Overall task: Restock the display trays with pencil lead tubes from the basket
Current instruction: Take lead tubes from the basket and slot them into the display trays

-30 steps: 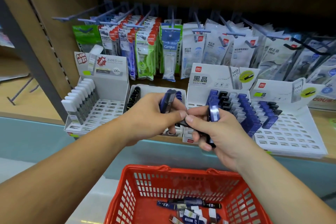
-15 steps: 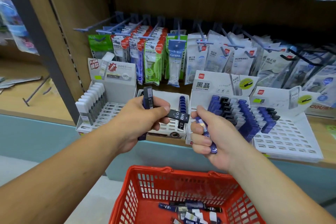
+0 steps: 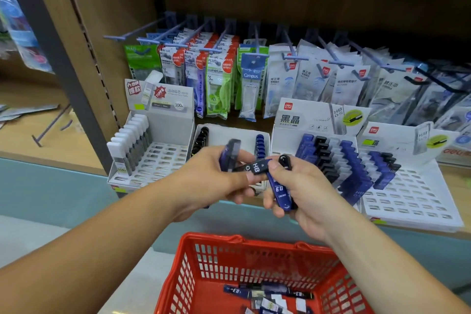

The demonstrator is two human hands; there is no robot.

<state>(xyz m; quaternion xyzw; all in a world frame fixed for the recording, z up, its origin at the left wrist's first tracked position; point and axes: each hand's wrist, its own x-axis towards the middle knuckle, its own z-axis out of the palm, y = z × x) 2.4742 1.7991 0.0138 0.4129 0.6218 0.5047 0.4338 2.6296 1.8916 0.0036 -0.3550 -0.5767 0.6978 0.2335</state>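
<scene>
The fingers (image 3: pixel 238 197) of the left hand (image 3: pixel 209 181) are curled around a blue lead tube (image 3: pixel 230 154), blurred and standing up out of the fist, while the thumb presses one end of a black tube (image 3: pixel 254 167) marked HB. That black tube lies crosswise between the two hands, and the thumb of the right hand (image 3: pixel 308 194) touches its other end. The right hand's fingers grip a small bundle of tubes (image 3: pixel 279 192), a blue one facing the camera; how many it holds cannot be told. Both hands are close together in front of a wooden shelf (image 3: pixel 453 173), above a red plastic basket (image 3: pixel 211 262) whose floor holds a loose scatter of blue, black and white tubes (image 3: pixel 267 294). On the shelf behind the hands stand four white display trays with slotted floors. The leftmost tray (image 3: pixel 163 158) has one row of white-capped tubes along its left side. The second tray (image 3: pixel 229 132), partly hidden by the hands, has black tubes at its left and blue at its right. The third tray (image 3: pixel 286 140) is packed with blue, black and clear tubes; the rightmost tray (image 3: pixel 413 201) has some only at its back left corner. Packets (image 3: pixel 251 79) hang on hooks (image 3: pixel 293 57) above the trays.
</scene>
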